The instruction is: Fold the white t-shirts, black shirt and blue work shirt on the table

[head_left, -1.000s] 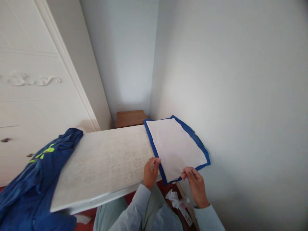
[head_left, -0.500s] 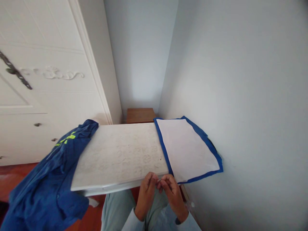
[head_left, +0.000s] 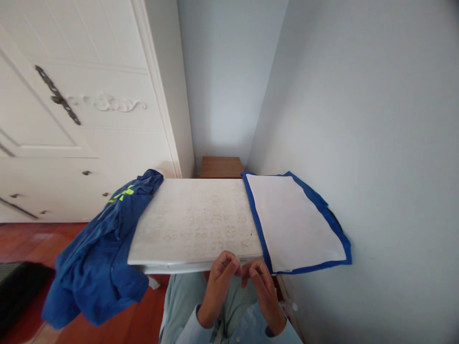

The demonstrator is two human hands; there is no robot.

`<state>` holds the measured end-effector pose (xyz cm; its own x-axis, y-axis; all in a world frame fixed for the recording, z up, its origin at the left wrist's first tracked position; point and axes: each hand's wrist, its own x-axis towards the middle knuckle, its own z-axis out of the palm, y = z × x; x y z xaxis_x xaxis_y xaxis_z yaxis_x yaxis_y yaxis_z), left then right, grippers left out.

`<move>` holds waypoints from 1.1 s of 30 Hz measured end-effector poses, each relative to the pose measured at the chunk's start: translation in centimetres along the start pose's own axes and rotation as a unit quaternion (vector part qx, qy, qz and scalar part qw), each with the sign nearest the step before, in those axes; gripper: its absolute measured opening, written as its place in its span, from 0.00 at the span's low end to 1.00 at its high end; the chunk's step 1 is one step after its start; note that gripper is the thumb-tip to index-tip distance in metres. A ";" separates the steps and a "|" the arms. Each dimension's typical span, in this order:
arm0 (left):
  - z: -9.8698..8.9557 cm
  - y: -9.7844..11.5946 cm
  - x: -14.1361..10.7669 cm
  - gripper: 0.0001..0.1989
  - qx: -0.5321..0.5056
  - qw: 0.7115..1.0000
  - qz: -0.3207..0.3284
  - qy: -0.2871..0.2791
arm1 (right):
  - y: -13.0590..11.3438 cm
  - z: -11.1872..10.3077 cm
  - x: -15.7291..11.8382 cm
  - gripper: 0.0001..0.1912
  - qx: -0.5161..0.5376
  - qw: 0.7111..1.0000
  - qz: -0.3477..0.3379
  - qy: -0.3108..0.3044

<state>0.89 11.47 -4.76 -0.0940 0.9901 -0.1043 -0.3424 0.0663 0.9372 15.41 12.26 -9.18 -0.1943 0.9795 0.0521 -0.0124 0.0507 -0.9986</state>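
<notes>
My left hand (head_left: 221,281) is closed in a pinch at the near edge of the white table (head_left: 193,220). Close by on its right, my right hand (head_left: 262,287) has its fingers curled and pressed together, the fingertips of both hands almost meeting. Whatever they pinch, if anything, is too small to make out. Just beyond my right hand lies a white sheet (head_left: 294,222) on top of a blue cloth (head_left: 261,234), whose border shows around it. Over the table's left end hangs a crumpled blue garment (head_left: 103,253) with yellow-green marks.
A white cabinet (head_left: 107,143) with dark handles stands at the left. Behind the table is a brown wooden surface (head_left: 221,167). The grey wall (head_left: 387,167) runs close along the right side. On the red floor (head_left: 32,239) at the left lies a dark object (head_left: 25,291).
The view has turned left, so the furnishings appear shifted right. Both hands stay pinched at the table edge, with a slight change in how the fingers are bent.
</notes>
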 end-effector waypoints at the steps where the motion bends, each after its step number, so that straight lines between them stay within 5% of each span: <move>1: 0.0 0.0 0.1 0.19 -0.001 1.000 0.000 0.005 | 0.0 0.0 0.1 0.19 0.004 1.000 0.001 0.002; 11: -2.5 -0.4 2.2 0.18 -0.002 0.999 0.008 0.042 | -0.1 1.1 3.0 0.20 0.091 0.996 0.002 -0.008; 24: -6.5 0.0 9.0 0.14 -0.089 0.992 0.057 0.062 | -0.5 5.0 11.5 0.18 0.200 0.978 0.021 -0.064; 33: -6.9 0.0 9.3 0.09 -0.093 0.993 0.060 0.034 | 0.8 5.3 11.4 0.15 0.179 0.982 -0.008 -0.065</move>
<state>-6.42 19.84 -8.02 -0.2053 0.9784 -0.0237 -0.4913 -0.0820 0.8671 7.96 22.47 -9.35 -0.3145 0.9450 0.0902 -0.3555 -0.0291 -0.9342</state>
